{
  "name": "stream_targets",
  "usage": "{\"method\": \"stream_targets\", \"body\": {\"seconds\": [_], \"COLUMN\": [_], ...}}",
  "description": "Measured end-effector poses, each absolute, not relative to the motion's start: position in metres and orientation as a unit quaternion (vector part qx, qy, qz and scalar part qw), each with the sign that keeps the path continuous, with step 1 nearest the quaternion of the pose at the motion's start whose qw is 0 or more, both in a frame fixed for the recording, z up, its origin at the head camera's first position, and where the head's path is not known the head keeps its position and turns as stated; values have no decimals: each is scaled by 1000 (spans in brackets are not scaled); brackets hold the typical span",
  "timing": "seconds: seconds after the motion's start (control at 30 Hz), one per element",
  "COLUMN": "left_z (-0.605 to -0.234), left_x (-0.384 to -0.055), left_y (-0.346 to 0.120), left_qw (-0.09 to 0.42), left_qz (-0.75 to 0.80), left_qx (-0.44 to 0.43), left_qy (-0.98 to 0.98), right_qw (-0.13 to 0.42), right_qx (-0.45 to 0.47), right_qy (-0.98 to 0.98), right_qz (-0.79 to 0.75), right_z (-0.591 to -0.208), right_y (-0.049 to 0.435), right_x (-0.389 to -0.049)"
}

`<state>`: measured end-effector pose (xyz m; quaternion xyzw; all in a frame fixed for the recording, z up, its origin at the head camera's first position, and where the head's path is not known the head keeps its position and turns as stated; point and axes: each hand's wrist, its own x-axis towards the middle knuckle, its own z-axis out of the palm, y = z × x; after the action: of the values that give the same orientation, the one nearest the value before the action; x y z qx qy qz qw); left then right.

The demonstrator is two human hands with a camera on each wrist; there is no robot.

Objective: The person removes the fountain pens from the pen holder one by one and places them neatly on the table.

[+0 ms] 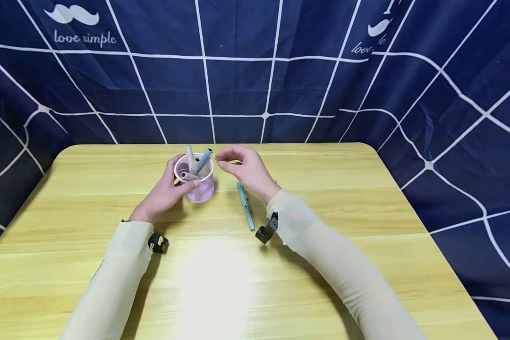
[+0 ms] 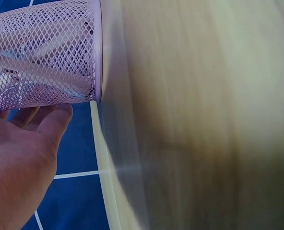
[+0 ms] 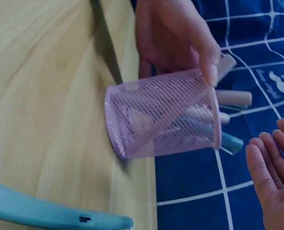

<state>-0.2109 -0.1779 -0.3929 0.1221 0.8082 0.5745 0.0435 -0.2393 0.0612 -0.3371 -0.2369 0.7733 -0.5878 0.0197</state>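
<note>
A pink mesh pen cup (image 1: 204,192) stands on the table, and several pens rise from it: a blue pen (image 1: 204,159) and pale ones such as a pale pen (image 1: 189,156). My left hand (image 1: 163,194) grips the cup from its left side, thumb across the front near the rim. Just right of the blue pen's top, my right hand (image 1: 247,169) hovers with loosely bent fingers and nothing between them. In the right wrist view its fingertips (image 3: 257,158) are apart from the blue pen (image 3: 233,143). A teal pen (image 1: 245,206) lies beneath my right hand.
The wooden table (image 1: 331,189) has rounded far corners. A dark blue cloth with white grid lines (image 1: 238,85) hangs behind it and along the sides. Bright glare falls on the near middle of the tabletop.
</note>
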Motion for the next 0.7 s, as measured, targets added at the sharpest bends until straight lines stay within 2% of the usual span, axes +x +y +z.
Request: {"method": "stream_targets", "body": {"seconds": [0.7], "left_z": [-394], "left_x": [-211], "left_y": [-178], "left_qw": [52], "left_qz": [579], "left_qx": [125], "left_qy": [804], "right_qw": [21], "right_qx": [-225], "right_qy": [749], "right_qz": [-623], "right_z": [-349], "right_y": [32], "right_x": [-242]}}
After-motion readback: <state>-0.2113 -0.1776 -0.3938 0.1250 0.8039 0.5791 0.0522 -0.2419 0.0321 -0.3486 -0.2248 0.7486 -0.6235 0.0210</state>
